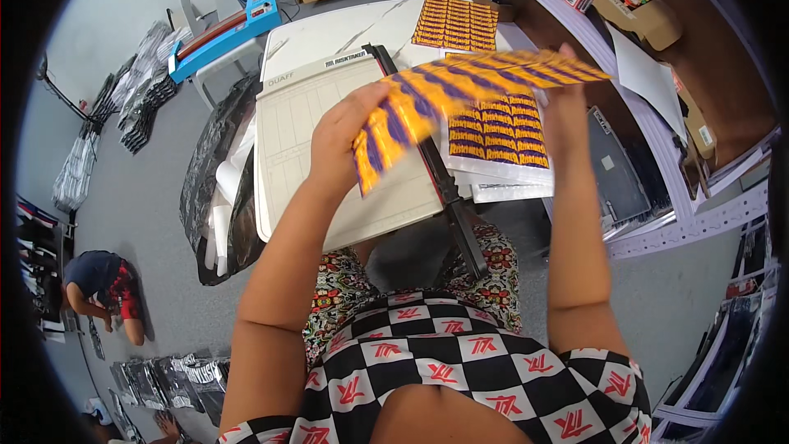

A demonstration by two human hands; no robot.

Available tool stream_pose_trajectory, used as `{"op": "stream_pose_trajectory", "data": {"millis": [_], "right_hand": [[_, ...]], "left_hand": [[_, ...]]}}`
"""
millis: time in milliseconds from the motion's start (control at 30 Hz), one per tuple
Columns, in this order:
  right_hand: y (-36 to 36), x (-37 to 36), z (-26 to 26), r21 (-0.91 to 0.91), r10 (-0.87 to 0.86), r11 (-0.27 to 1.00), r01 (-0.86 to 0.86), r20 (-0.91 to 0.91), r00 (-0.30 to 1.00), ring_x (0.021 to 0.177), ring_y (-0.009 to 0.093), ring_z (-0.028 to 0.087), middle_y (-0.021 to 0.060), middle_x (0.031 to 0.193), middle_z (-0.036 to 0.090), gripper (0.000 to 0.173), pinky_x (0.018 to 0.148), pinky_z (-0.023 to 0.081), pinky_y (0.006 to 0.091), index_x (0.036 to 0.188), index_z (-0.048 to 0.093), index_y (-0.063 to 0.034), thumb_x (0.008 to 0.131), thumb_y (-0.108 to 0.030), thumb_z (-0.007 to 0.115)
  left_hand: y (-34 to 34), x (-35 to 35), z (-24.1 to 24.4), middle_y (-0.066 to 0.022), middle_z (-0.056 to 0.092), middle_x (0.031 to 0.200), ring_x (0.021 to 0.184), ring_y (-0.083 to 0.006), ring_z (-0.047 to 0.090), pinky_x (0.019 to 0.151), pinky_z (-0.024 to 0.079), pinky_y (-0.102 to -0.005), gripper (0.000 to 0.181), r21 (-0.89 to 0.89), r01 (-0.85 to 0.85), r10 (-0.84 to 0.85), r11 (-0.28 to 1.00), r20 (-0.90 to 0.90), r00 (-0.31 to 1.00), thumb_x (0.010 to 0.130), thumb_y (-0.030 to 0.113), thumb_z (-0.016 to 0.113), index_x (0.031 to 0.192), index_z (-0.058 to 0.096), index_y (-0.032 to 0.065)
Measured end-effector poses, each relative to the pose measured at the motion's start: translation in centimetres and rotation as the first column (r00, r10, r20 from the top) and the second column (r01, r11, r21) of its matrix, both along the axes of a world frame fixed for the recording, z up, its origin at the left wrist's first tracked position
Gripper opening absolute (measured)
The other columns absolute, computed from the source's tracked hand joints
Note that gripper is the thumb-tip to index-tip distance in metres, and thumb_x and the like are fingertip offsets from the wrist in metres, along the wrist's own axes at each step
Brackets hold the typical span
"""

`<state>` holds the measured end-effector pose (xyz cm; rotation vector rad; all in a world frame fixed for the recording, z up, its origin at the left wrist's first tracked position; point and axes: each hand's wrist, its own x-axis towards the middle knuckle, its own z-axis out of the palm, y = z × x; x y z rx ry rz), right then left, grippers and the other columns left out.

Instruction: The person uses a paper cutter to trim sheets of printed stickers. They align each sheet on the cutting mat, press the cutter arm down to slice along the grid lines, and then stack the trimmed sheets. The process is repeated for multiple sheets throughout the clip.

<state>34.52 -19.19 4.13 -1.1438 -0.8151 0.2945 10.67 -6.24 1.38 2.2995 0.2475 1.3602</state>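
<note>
A printed yellow-and-purple sticker sheet [431, 89] stretches between my hands, bowed and partly blurred. My left hand [345, 129] grips its left end above the bed of a paper trimmer [308, 166]. At the far right end, my right hand [566, 89] holds the sheet, its fingers partly hidden behind it. The trimmer's black cutting arm [463, 237] projects past the table's front edge towards my lap. Beneath the raised sheet, to the right of the trimmer, lies a stack of similar printed sheets [499, 135] with white margins.
More printed sheets [456, 21] lie at the back of the white table [345, 28]. A blue laminator [225, 34] stands behind left. A black plastic bag [216, 197] with white rolls leans by the table. Metal shelving [653, 105] rises right. Another person [105, 287] crouches far left near packed garments [172, 379].
</note>
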Motion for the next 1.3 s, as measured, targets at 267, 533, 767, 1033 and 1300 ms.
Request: {"op": "stream_pose_trajectory", "data": {"millis": [267, 533, 767, 1033, 1300], "right_hand": [[-0.7, -12.9, -0.4, 0.094, 0.535, 0.845, -0.527, -0.131, 0.834, 0.112, 0.019, 0.040, 0.0065, 0.125, 0.033, 0.067, 0.094, 0.033, 0.0366, 0.131, 0.013, -0.0110, 0.083, -0.037, 0.051], [4.7, -3.9, 2.4, -0.051, 0.054, 0.998, -0.039, 0.325, 0.944, 0.096, 0.012, 0.049, 0.0070, 0.111, 0.051, 0.037, 0.085, 0.038, 0.0223, 0.120, 0.042, -0.0008, 0.084, -0.007, 0.048], [14.5, 11.7, -0.3, 0.213, -0.265, 0.945, 0.250, 0.047, 0.963, 0.090, 0.013, 0.052, 0.0094, 0.103, 0.054, 0.033, 0.078, 0.041, 0.0238, 0.113, 0.049, -0.0027, 0.080, 0.000, 0.049], [21.9, 21.2, -10.7, -0.267, -0.547, 0.807, 0.527, 0.002, 0.837, 0.082, 0.020, 0.058, 0.0131, 0.092, 0.061, 0.030, 0.072, 0.044, 0.0281, 0.096, 0.061, -0.0053, 0.068, 0.002, 0.051], [21.7, 17.2, -9.7, -0.676, -0.197, 0.275, 0.683, 0.656, 0.729, 0.096, 0.031, 0.054, 0.0154, 0.105, 0.056, 0.030, 0.082, 0.043, 0.0377, 0.102, 0.059, -0.0092, 0.073, -0.017, 0.053]], "left_hand": [[-2.5, 4.1, -0.7, -0.0145, 0.049, 0.111, 0.103, -0.0336, 0.046, 0.085, 0.037, -0.0404, 0.052, 0.219, -0.146, 0.124, 0.965, 0.111, 0.986, 0.062, -0.005, 0.051, 0.113, 0.048, 0.0044], [0.6, 5.1, -1.8, -0.0164, 0.026, 0.130, 0.120, -0.0352, 0.027, 0.095, 0.025, -0.0432, 0.070, 0.316, -0.172, 0.233, 0.933, -0.168, 0.958, 0.071, 0.020, 0.064, 0.129, 0.027, 0.0084], [3.8, 4.8, -5.9, -0.0219, 0.027, 0.128, 0.114, -0.0380, 0.032, 0.093, 0.029, -0.0414, 0.061, 0.043, -0.194, 0.197, 0.980, -0.340, 0.920, 0.078, 0.022, 0.058, 0.129, 0.029, 0.0070], [3.9, 4.7, -5.6, -0.0187, 0.035, 0.120, 0.110, -0.0345, 0.036, 0.090, 0.033, -0.0380, 0.045, -0.248, -0.135, 0.030, 0.959, -0.385, 0.922, 0.080, 0.016, 0.055, 0.122, 0.041, 0.0085], [4.1, 4.2, -5.3, -0.0148, 0.042, 0.114, 0.106, -0.0312, 0.039, 0.089, 0.034, -0.0381, 0.034, -0.243, -0.150, 0.043, 0.958, -0.399, 0.916, 0.075, 0.012, 0.056, 0.109, 0.053, 0.0089]]}}
